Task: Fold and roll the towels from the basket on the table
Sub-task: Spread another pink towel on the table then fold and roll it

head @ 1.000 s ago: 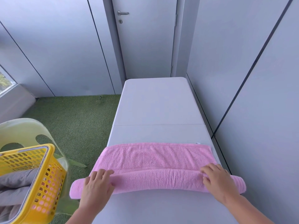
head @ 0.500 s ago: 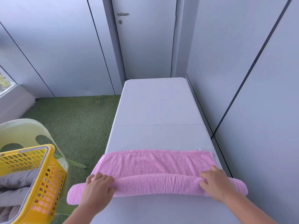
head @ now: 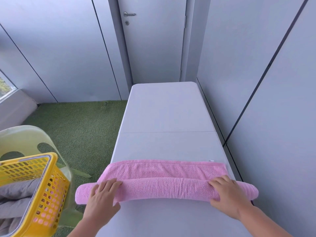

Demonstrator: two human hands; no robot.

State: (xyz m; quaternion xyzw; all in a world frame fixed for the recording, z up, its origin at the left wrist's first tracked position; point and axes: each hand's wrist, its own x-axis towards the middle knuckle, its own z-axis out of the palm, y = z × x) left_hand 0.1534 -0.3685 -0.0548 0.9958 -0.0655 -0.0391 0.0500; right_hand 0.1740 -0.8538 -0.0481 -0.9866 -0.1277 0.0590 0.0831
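The pink towel [head: 164, 169] lay across the near end of the white worktop [head: 167, 108], low in the middle of the frame. Its near part was wound into a fat roll, and its far part lay flat. The left hand [head: 102, 194] sat on the roll toward the lower left, and the right hand [head: 227, 194] sat on it toward the lower right. The grip of each hand was closed round the roll, with fingers bent over the top and the thumb on the near side. Both ends of the roll stuck out past the hands, and the left end poked out over the worktop's edge. The towel looked soft, fluffy and light, so I think it would sag and come loose if let go. It seemed best to hold it near both ends and press down a little, so the roll would be tight and even. The worktop looked smooth and hard, so the towel might slide on it. At the lower left, a yellow basket [head: 49, 185] held grey towels [head: 15, 195], with a pale green chair [head: 22, 135] behind it. The floor [head: 77, 127] was green like grass. Grey walls [head: 273, 100] stood close on the right, and a grey door [head: 153, 40] was at the top.
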